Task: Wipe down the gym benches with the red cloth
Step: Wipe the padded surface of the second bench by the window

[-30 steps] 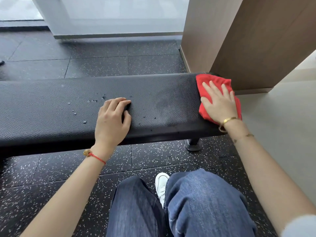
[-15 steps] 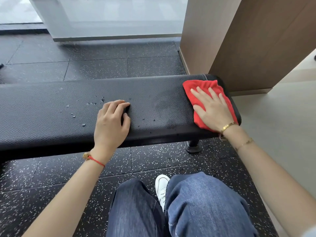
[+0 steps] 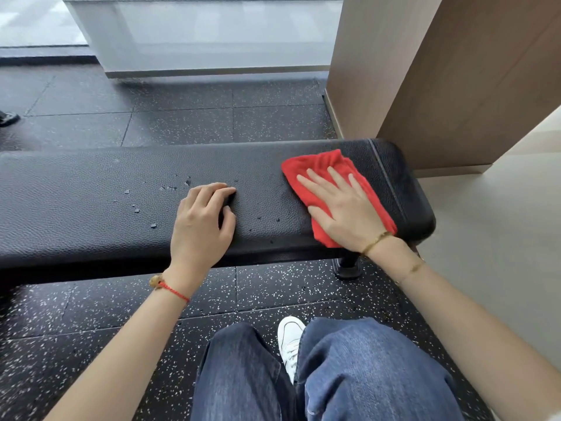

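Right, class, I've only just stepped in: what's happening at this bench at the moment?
A person is wiping a black padded gym bench. The right hand lies flat on a red cloth near the bench's right end, fingers straight, pressing it to the pad. The left hand rests on the middle of the pad with fingers curled, holding nothing. Water droplets sit on the pad left of that hand, not yet wiped.

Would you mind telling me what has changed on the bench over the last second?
The right hand, pressed flat on the red cloth, slid it leftward from the bench's end. The left hand stayed resting on the pad, beside the droplets, which are unwiped.
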Action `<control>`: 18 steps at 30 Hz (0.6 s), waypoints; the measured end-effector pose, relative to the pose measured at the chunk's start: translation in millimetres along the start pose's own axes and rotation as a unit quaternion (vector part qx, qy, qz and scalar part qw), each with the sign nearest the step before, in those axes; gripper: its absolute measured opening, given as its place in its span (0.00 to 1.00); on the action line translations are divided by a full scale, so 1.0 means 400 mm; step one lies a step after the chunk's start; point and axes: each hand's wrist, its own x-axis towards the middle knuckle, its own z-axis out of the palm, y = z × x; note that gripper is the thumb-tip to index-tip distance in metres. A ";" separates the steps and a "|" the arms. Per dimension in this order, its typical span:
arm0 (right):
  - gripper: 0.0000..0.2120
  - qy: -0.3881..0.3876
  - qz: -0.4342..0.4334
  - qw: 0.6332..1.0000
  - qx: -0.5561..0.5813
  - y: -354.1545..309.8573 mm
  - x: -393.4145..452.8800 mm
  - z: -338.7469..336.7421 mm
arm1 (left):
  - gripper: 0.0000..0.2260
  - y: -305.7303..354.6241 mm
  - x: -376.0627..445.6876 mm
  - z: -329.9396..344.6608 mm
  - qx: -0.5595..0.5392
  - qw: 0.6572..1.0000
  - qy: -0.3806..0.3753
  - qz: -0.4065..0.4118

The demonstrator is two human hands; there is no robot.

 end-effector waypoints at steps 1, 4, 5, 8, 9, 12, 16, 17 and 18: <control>0.28 0.006 0.014 1.000 0.002 0.027 -0.013 -0.007 | 0.14 0.000 0.000 0.001 -0.001 1.000 0.000 0.000; 0.27 0.002 0.102 0.995 -0.014 0.132 0.030 -0.027 | 0.14 0.004 -0.002 0.001 0.002 1.000 0.007 0.001; 0.27 -0.003 0.137 0.990 -0.018 0.157 0.066 -0.035 | 0.14 0.007 -0.003 0.001 0.005 1.000 0.009 0.001; 0.26 -0.011 0.197 0.980 -0.001 0.164 0.173 -0.042 | 0.14 0.011 -0.001 0.002 0.011 1.000 0.009 -0.003; 0.26 -0.012 0.192 0.981 0.000 0.147 0.193 -0.037 | 0.14 0.013 -0.001 0.001 0.013 1.000 0.007 -0.004; 0.27 -0.014 0.134 0.991 0.008 0.080 0.178 -0.020 | 0.14 0.014 -0.001 0.000 0.014 1.000 0.005 -0.006; 0.27 0.007 0.066 0.998 0.006 0.046 0.031 -0.012 | 0.14 0.012 -0.003 0.001 0.009 1.000 0.004 -0.006; 0.27 0.017 0.066 0.998 0.001 0.054 -0.004 -0.014 | 0.14 0.011 -0.003 0.002 0.008 1.000 0.004 -0.005; 0.27 0.026 0.074 0.997 -0.007 0.068 -0.033 -0.016 | 0.14 0.010 -0.004 0.002 0.007 1.000 0.004 -0.003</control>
